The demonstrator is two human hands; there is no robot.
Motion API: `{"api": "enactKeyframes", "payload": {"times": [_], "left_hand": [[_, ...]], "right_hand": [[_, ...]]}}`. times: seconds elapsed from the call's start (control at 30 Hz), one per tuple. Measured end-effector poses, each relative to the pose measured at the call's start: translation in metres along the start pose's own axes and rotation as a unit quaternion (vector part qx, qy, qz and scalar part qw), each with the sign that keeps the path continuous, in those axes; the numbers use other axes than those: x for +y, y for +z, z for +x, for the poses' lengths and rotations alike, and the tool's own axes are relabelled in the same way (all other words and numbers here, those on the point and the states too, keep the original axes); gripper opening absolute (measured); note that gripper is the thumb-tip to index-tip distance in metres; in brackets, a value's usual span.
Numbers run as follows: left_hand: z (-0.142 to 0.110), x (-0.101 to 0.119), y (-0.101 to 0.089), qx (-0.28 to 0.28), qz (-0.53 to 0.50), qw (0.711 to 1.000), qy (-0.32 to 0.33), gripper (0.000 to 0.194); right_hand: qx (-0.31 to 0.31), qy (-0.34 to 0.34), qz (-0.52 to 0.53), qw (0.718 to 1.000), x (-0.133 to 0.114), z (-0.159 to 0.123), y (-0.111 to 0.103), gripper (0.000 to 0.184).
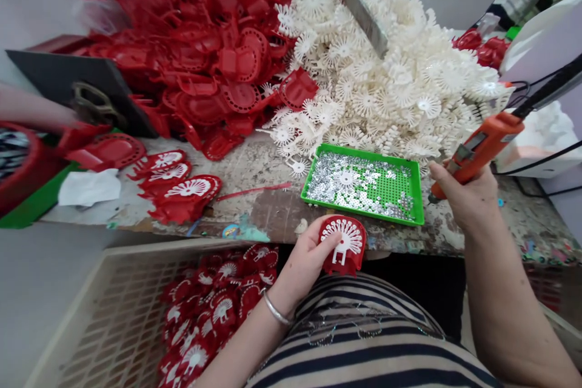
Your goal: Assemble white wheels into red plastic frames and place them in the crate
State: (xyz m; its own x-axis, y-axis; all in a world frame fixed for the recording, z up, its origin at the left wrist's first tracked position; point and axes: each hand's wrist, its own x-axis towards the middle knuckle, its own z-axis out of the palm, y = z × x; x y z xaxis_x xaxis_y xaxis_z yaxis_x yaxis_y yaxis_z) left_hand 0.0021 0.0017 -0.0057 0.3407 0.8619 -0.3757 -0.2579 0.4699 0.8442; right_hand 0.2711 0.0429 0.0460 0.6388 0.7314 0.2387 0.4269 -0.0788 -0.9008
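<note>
Red casing (330,265) with a white fan-shaped insert (348,236) is at the table's (273,218) near edge, gripped by the left hand (313,248), thumb over the insert, probably to keep it seated. The right hand (473,194) wraps around an orange driver-like tool (479,148); between them, slightly farther, lies the green tray (391,185) of small silver parts (327,173), seemingly for easy reach.
</note>
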Motion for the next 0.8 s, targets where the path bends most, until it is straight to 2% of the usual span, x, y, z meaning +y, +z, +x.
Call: {"api": "enactKeyframes", "payload": {"times": [0.23,0.33,0.43,0.6,0.8], "left_hand": [[-0.001,0.000,0.001,-0.014,0.003,1.000,-0.014,0.041],[-0.003,0.001,0.001,-0.018,0.013,1.000,-0.020,0.038],[-0.003,0.001,0.001,-0.021,0.017,0.999,-0.028,0.038],[0.001,0.001,0.002,-0.012,0.017,0.999,-0.029,0.039],[0.005,0.004,0.002,0.000,0.008,1.000,-0.022,0.039]], "right_hand": [[-0.033,0.007,0.023,0.999,0.000,0.016,0.005,0.033],[-0.031,-0.008,0.049,0.998,-0.010,0.020,0.008,0.033],[-0.049,-0.035,0.119,0.991,-0.025,0.018,0.013,0.031],[-0.137,-0.060,0.232,0.961,-0.048,0.007,0.027,0.022],[-0.221,-0.053,0.270,0.936,-0.054,-0.009,0.057,0.023]]}}
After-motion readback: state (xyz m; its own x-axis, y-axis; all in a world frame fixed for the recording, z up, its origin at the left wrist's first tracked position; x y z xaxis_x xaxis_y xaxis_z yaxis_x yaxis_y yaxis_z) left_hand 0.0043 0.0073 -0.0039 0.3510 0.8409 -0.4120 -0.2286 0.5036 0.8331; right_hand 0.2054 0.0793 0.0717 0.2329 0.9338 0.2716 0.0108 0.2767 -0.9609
